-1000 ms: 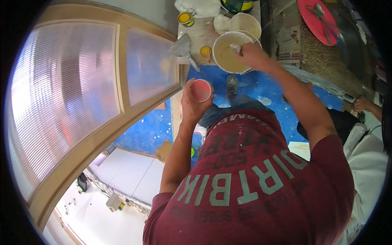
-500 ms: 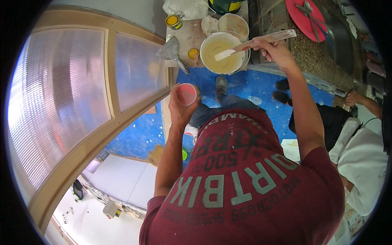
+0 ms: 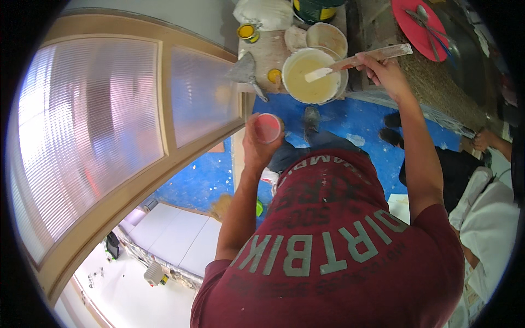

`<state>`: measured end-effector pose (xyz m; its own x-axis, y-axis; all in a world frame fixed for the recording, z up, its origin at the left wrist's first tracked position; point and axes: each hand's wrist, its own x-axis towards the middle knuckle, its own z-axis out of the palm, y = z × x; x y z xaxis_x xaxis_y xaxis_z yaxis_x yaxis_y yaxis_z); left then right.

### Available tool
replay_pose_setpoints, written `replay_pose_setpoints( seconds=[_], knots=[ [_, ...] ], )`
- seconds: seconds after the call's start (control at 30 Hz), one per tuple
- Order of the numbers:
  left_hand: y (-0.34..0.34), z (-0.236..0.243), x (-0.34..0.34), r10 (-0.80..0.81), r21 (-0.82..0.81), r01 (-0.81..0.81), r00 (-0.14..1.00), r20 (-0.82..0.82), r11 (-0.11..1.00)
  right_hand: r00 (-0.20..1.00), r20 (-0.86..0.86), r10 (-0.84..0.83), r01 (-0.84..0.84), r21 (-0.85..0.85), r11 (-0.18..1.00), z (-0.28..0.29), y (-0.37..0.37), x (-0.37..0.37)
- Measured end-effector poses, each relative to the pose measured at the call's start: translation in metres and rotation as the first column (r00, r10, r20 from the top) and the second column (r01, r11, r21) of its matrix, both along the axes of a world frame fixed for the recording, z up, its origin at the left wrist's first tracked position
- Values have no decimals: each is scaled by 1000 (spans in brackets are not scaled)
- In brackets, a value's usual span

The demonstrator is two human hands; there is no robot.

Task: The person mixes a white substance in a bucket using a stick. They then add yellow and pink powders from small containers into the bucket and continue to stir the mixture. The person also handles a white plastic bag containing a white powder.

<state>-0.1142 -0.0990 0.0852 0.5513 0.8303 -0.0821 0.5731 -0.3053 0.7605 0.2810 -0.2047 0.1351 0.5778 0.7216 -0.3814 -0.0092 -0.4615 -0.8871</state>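
My left hand point(image 3: 257, 145) holds a small round pink-red cup point(image 3: 268, 128) in front of my chest. My right hand point(image 3: 385, 68) grips a flat wooden stirring stick point(image 3: 358, 60) whose pale, paint-coated end reaches over a white bucket point(image 3: 292, 95) of cream-coloured paint. The bucket stands on a paint-smeared stool or small table point(image 3: 268, 52) below me. A trowel point(image 3: 246, 74) lies on that surface to the left of the bucket, next to a small yellow lid point(image 3: 274, 75).
A wooden door with frosted glass panes point(image 3: 109, 136) fills the left side. A yellow tin point(image 3: 248, 31), a white sack point(image 3: 262, 12) and a second bucket point(image 3: 326, 37) sit behind. A red plate with utensils point(image 3: 418, 24) rests on a counter. Another person point(image 3: 486, 180) crouches on the blue floor sheet point(image 3: 350, 120) at right.
My right hand has lifted the stick out of the paint and drawn it to the right, so only its tip stays over the bucket. The pink cup in my left hand stays about level.
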Motion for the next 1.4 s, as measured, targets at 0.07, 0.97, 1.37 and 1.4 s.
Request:
replay_pose_setpoints(
  seconds=[0.07,0.97,1.37,1.4],
  knots=[
    [-3,5,3,-4,-24,4,1000,-17,1000,972,203,119,-127,24,992,-9,10,-6],
    [2,13,15,61,-33,-60,998,33,998,711,442,548,-491,-246,836,-110,101,-53],
    [8,10,11,55,-17,-54,997,46,998,766,605,216,-253,-25,967,-114,99,-81],
    [7,13,9,54,-29,-53,998,39,998,745,611,268,-312,-35,949,-114,98,-83]
  ],
)
